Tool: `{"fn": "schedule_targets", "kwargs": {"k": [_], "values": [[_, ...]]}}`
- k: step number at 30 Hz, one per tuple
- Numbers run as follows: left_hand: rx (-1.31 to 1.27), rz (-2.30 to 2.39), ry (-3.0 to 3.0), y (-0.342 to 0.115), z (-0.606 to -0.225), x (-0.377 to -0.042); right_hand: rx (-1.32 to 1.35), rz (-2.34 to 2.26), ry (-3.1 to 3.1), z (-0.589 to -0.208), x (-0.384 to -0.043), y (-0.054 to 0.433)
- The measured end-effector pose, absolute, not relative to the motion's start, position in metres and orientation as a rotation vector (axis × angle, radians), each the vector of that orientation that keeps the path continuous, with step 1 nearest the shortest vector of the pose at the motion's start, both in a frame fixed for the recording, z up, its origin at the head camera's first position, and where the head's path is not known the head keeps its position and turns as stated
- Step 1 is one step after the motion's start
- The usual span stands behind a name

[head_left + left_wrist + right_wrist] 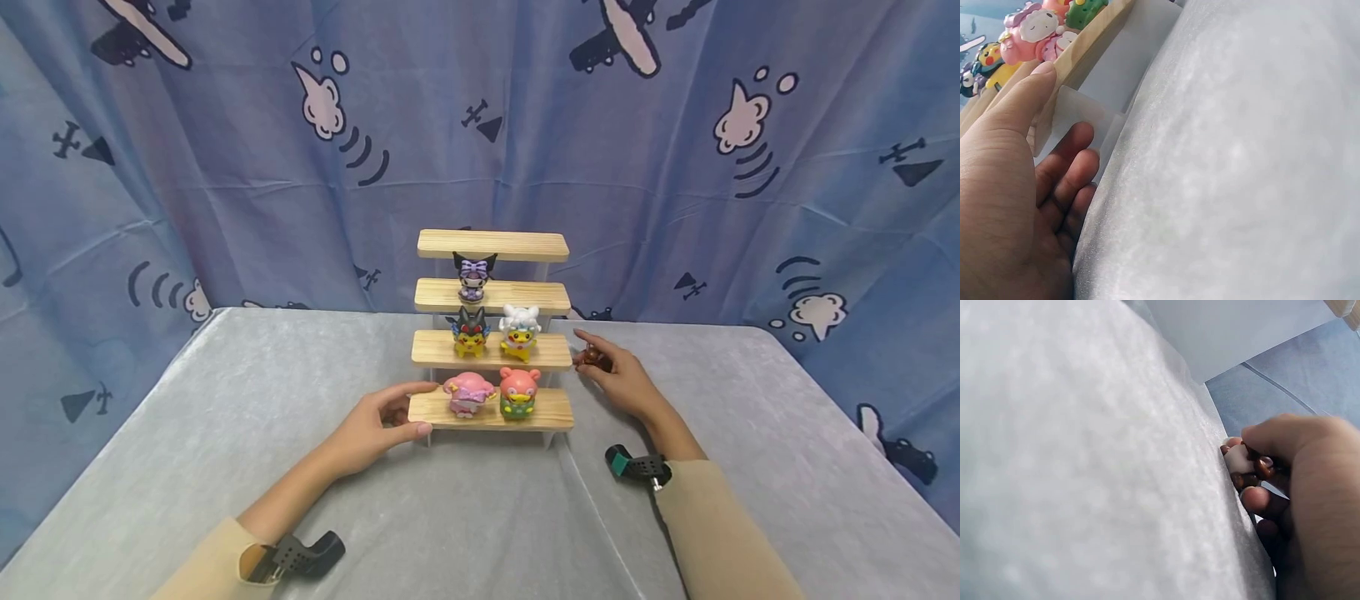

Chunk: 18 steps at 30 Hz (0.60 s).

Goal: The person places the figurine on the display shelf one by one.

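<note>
A four-tier display stand (491, 409) with pale wooden boards and clear supports is in the middle of the table. My left hand (378, 425) grips the left end of its lowest board, thumb along the front edge. In the left wrist view the other fingers (1071, 178) curl below the board beside a clear support. To the right of the stand, my right hand (618, 379) pinches a small brown-and-white figurine (1241, 460), low at the table surface. Its fingers hide much of the figurine. On the lowest board stand a pink figurine (468, 395) and a pink-and-green one (518, 395).
Higher up are a black-eared yellow figurine (471, 335), a white-capped yellow one (520, 335) and a purple-and-black one (473, 279). A grey cloth covers the table (247, 392). Behind it hangs a blue patterned curtain (420, 108).
</note>
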<state>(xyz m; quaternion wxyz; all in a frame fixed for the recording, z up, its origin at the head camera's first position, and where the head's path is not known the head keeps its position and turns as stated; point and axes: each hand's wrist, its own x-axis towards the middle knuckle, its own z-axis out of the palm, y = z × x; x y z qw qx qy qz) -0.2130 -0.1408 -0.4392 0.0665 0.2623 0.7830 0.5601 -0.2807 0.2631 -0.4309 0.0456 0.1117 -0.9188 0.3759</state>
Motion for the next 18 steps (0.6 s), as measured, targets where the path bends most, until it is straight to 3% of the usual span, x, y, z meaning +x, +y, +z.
{"fn": "schedule_targets", "kwargs": {"k": [18], "values": [[0.770,1.678,2.363,-0.1403,-0.4370,-0.2121,0.367,1.197,-2.800,-0.4304,-0.2789,0.2617]]}}
